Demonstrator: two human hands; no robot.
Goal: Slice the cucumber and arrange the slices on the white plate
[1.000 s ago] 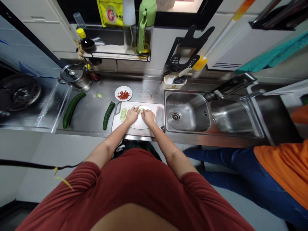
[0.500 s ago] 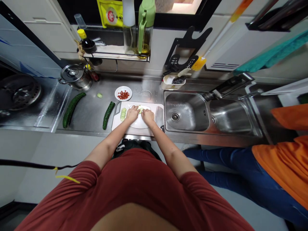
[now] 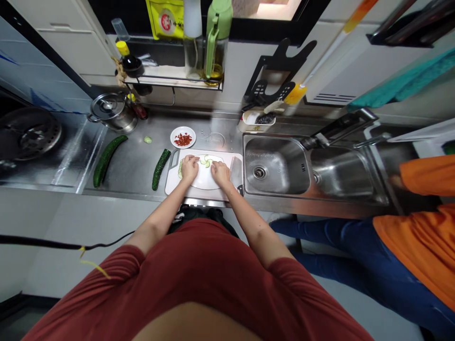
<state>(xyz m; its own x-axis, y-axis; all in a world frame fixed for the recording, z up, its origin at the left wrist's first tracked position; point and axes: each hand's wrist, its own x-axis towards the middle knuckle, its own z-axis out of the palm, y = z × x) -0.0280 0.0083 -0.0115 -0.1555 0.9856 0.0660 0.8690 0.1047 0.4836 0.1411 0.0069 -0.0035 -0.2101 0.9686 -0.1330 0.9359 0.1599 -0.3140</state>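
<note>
A white plate lies on the white cutting board, with several pale green cucumber slices fanned near its far side. My left hand is over the plate's left part, fingers bent together; whatever they hold is too small to make out. It partly covers a row of cucumber slices on the board. At the plate's right, my right hand has its fingertips pinched close beside the fanned slices, their contents hidden. A knife rests along the board's right edge.
A cut cucumber and a whole cucumber lie to the left. Behind the board stands a small plate of red chili pieces. A steel pot sits back left, a double sink right. A person in orange stands at right.
My left hand has drawn left, away from the fanned slices and over the row on the board. The right hand has shifted slightly right, and more of the slices on the plate show.
</note>
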